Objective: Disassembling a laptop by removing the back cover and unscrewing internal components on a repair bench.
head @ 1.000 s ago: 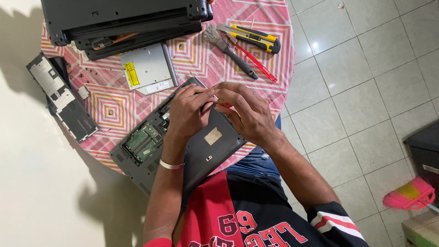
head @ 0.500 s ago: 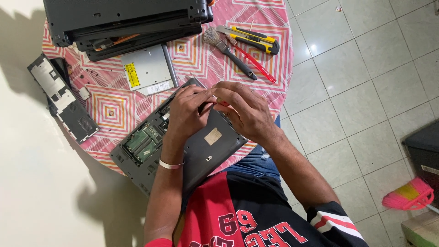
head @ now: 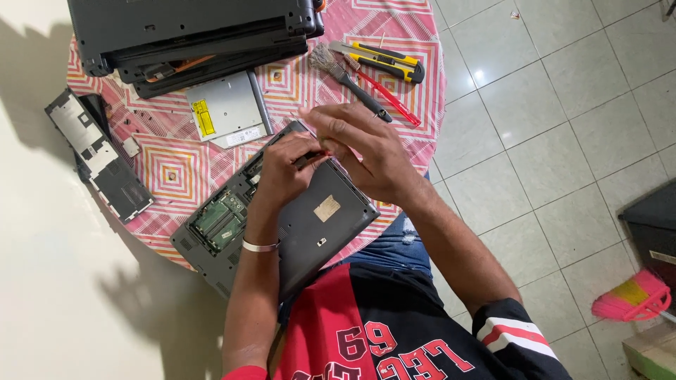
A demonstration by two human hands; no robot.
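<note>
A: Grey plastic laptop base (head: 310,218), underside up, panel removed at its left end so that green circuit boards (head: 220,219) show. It lies at the near edge of a round table with a pink-and-white patterned cloth (head: 169,169), partly over the person's lap.

B: Hands?

A: Left hand (head: 285,169) rests on the base near its far edge, fingers curled down round a small dark tool with a red part (head: 313,156); what kind of tool, I cannot tell. Right hand (head: 366,151) is raised just above it, fingers (head: 331,116) loosely bent and partly spread. Whether they pinch anything is not visible.

B: Where is the base relative to the fingers?

A: Directly beneath both hands; the left fingertips touch it at the far edge, and the right fingers sit above and apart.

B: Handling note?

A: In my judgement, keep the tool upright and seated, press lightly, and let the left palm steady the casing so it cannot slide off the table edge.

B: Other items?

A: Silver optical drive with a yellow label (head: 227,112), stacked dark laptop shells (head: 190,35), a yellow-and-black utility knife (head: 384,60), a black-handled brush (head: 348,77), a red-handled tool (head: 391,98), and a black cover plate (head: 98,155).
</note>
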